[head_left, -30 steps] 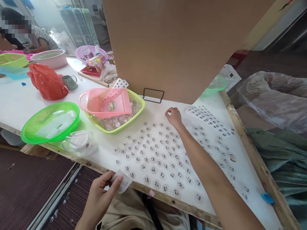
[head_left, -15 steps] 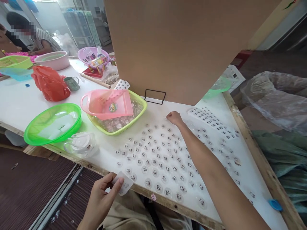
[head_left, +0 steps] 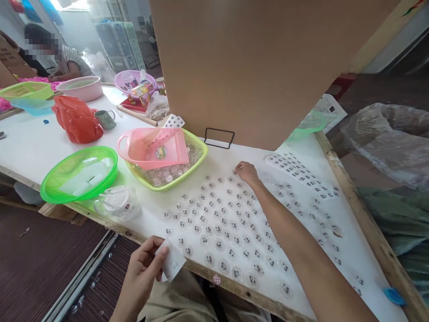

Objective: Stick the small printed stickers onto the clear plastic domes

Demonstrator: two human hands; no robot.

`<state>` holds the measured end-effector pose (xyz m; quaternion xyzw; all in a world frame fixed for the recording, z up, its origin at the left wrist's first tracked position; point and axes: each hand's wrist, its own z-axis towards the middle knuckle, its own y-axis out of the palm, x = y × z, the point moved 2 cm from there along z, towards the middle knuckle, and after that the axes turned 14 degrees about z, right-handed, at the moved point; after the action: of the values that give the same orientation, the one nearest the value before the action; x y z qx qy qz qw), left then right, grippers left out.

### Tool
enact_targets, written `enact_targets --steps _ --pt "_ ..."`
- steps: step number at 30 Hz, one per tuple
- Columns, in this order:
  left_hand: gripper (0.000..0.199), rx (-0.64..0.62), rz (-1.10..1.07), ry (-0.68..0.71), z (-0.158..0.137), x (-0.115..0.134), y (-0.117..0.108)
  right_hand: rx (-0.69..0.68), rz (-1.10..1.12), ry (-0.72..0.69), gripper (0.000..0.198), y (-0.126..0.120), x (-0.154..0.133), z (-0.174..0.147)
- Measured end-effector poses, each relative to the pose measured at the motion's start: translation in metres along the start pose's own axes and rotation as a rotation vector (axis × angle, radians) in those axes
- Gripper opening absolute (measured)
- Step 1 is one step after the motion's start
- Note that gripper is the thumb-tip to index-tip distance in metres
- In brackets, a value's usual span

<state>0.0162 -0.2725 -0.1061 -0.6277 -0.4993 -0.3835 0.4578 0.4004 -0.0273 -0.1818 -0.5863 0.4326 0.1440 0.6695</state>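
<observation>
My left hand [head_left: 144, 259] pinches a white sticker sheet [head_left: 172, 261] between thumb and fingers, just off the table's front edge. Farther forward, my right hand [head_left: 247, 172] has its fingertips closed on a small black-and-white sticker [head_left: 234, 171], low over the white table. Rows of clear round discs [head_left: 219, 244], each with a small dark panda-like picture, spread across the tabletop below and left of that hand. My right forearm covers part of them. A printed sticker sheet [head_left: 298, 172] lies flat to the right of my right hand.
A yellow-green basket [head_left: 201, 156] of clear pieces has a pink tray [head_left: 177, 145] on top. Nearby stand a green basin [head_left: 47, 192], a red bag [head_left: 77, 120] and a mug [head_left: 105, 120]. A big cardboard panel [head_left: 248, 76] rises behind. Another person [head_left: 72, 62] sits far left.
The view has shifted slightly, moving the scene right. My right hand has lowered a little, with the sticker at its fingertips. The sheet in my left hand has turned and tilted.
</observation>
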Motion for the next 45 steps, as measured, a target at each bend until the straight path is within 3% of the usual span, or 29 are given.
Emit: enact_targets --steps 3,6,8,10,11,13,17,20,22,24,27,30,32,35,38,41,45 --pt "0.042 -0.049 -0.144 -0.064 0.002 -0.001 -0.002 0.073 0.074 -0.04 0.016 -0.01 -0.019 -0.03" --pt "0.046 -0.111 -0.362 -0.1 0.003 0.003 0.0 0.006 0.222 -0.181 0.021 -0.014 -0.053 -0.099" --pt "0.05 -0.171 -0.499 -0.084 0.005 0.009 0.004 -0.37 0.515 -0.448 0.025 -0.011 -0.083 -0.162" --pt "0.043 -0.252 -0.588 -0.091 0.008 0.012 0.01 -0.701 0.629 -0.679 0.042 -0.008 -0.109 -0.222" --pt "0.035 -0.295 -0.613 -0.118 0.009 0.012 0.015 -0.771 0.649 -0.774 0.049 -0.008 -0.119 -0.245" --pt "0.027 -0.362 -0.633 -0.199 0.011 0.009 0.024 -0.79 0.682 -0.838 0.05 -0.008 -0.129 -0.273" --pt "0.035 -0.445 -0.582 -0.365 0.007 -0.004 0.042 -0.78 0.71 -0.766 0.022 -0.003 -0.128 -0.284" --pt "0.038 -0.484 -0.528 -0.44 0.001 -0.008 0.049 -0.861 0.764 -0.699 0.022 -0.001 -0.125 -0.286" --pt "0.038 -0.449 -0.491 -0.436 -0.001 -0.008 0.049 -0.864 0.831 -0.578 0.021 -0.003 -0.123 -0.287" --pt "0.039 -0.385 -0.461 -0.369 -0.001 -0.005 0.047 -0.765 0.926 -0.4 0.019 -0.005 -0.12 -0.285" --pt "0.044 -0.294 -0.414 -0.136 0.001 0.001 0.043 -0.571 1.044 -0.188 0.022 -0.004 -0.109 -0.278" --pt "0.057 -0.243 -0.249 0.067 -0.004 0.006 0.045 -0.551 1.046 -0.084 0.027 0.004 -0.095 -0.275" --pt "0.064 -0.209 -0.126 0.117 -0.009 0.008 0.048 -0.479 0.987 -0.111 0.032 0.006 -0.086 -0.277" --pt "0.068 -0.155 -0.073 0.154 -0.015 0.012 0.051 -0.315 0.797 -0.37 0.039 -0.001 -0.08 -0.284" --pt "0.071 -0.156 -0.056 0.185 -0.019 0.017 0.05 -0.391 0.624 -0.601 0.031 -0.007 -0.08 -0.292" --pt "0.068 -0.186 -0.025 0.215 -0.021 0.02 0.047 -0.452 0.59 -0.595 0.014 -0.008 -0.08 -0.295" --pt "0.052 -0.163 0.039 0.227 -0.019 0.021 0.044 -0.471 0.591 -0.561 0.02 -0.005 -0.081 -0.295"
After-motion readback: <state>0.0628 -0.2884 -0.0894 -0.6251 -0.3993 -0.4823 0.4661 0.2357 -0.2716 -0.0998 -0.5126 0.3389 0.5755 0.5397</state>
